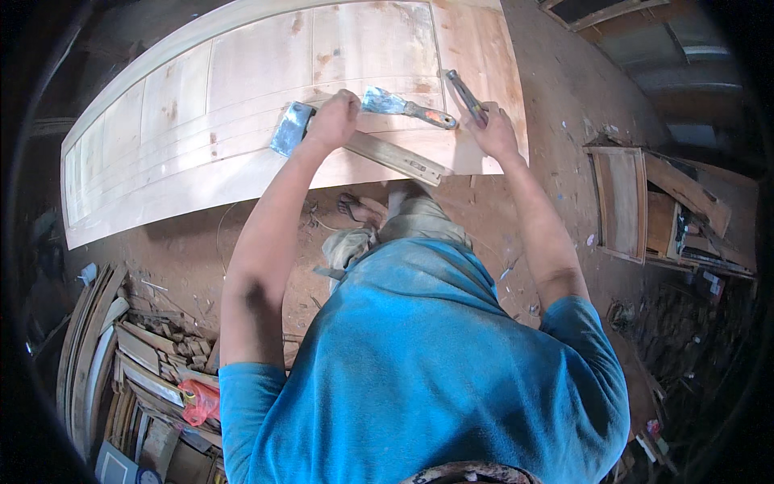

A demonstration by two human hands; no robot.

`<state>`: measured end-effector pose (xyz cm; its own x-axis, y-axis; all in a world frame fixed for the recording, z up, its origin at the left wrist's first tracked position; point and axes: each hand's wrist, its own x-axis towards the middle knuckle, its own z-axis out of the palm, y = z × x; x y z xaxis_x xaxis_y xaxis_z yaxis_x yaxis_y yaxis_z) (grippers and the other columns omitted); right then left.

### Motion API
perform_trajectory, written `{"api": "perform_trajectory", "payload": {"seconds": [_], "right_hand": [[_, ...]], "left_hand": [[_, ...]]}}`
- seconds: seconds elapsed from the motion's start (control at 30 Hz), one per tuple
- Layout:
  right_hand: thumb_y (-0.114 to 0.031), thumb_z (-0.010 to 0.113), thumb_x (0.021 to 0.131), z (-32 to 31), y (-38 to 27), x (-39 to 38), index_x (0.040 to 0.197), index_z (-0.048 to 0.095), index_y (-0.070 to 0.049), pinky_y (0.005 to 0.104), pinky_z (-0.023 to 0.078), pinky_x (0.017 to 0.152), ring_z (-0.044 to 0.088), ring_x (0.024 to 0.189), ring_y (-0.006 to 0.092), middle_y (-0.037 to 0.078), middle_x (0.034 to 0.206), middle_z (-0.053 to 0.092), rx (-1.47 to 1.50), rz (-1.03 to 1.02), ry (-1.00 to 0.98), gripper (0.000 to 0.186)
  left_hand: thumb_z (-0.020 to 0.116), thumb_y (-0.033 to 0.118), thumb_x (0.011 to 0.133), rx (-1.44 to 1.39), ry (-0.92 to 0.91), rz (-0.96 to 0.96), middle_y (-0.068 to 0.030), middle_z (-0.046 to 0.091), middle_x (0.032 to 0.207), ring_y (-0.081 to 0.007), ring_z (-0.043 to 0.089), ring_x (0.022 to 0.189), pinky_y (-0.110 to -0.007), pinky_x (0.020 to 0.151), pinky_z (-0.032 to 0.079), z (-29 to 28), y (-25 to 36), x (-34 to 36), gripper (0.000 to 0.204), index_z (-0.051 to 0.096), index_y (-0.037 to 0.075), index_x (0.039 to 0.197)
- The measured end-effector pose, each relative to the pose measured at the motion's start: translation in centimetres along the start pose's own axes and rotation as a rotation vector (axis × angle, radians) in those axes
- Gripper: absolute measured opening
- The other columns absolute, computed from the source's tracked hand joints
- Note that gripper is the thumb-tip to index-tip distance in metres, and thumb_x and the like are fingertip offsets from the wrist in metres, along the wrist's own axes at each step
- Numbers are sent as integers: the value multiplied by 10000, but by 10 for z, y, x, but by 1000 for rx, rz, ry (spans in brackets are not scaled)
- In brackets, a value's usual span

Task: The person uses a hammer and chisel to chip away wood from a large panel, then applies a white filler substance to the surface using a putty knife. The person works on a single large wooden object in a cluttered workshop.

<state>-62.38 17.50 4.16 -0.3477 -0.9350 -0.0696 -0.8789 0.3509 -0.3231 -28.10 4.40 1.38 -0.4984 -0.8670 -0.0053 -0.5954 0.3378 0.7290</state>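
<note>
Right grip (495,133): closed around the lower end of the dark hand tool, over the near right part of the panel.
Dark hand tool (465,95): long axis runs on a slant, far end pointing away from the person and a bit left. Can't tell exactly what kind it is.
Left grip (334,119): fingers curled in; honestly can't tell what they're gripping, they hide too much.
Wide blade (290,129): just left of that hand, blue-smeared, its dark edge right up by the fingers, long side slanting away and to the right.
Scraper (409,108): flat on the panel between both hands, blade pointing left, handle pointing right and slightly toward the person, butt just beside the right hand.
Wooden bar (395,155): long axis slants from by the left hand down to the right, near end poking just past the panel's edge. Other end's hidden.
Panel (258,73): pale wood, door-like, lying flat, long axis left to right.
</note>
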Motion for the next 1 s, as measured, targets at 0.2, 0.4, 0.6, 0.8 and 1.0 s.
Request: {"api": "perform_trajectory", "payload": {"seconds": [0.2,0.4,0.6,0.8,1.0], "right_hand": [[-245,670,955,27,-61,-1,1215,684,-69,466,486,1003,607,1141,358,170,1154,641,107,-493,117,314],[-229,542,1004,42,-112,16,1189,693,-77,477,501,985,627,1137,370,160,1175,639,61,-602,-413,283],[-164,523,957,62,-113,43,1066,686,-19,478,544,912,677,1066,346,166,1059,688,-22,-785,-466,245],[-114,534,922,44,-128,51,1053,652,48,449,551,911,683,1027,328,203,1068,665,-244,-1195,-386,239],[-195,511,992,56,-131,47,1037,618,33,448,546,846,703,951,348,226,1038,683,-9,-957,-405,256]], "left_hand": [[638,133,1007,-239,326,-109,-141,707,902,-174,675,772,-340,697,542,-48,13,-47,177,672,-18,1091],[643,125,1020,-506,476,-369,-55,672,932,-110,618,811,-264,731,530,-51,14,-136,212,676,-34,1157],[652,171,1032,-662,650,-592,-20,640,947,-92,566,774,-244,731,478,-10,-10,-229,205,659,4,1150],[658,177,1031,-683,772,-691,-31,644,987,-92,569,797,-262,741,484,8,36,-211,228,644,13,1189],[655,213,1042,-880,751,-679,-75,683,1045,-114,618,848,-269,786,507,10,100,-148,284,647,-5,1224]]}}
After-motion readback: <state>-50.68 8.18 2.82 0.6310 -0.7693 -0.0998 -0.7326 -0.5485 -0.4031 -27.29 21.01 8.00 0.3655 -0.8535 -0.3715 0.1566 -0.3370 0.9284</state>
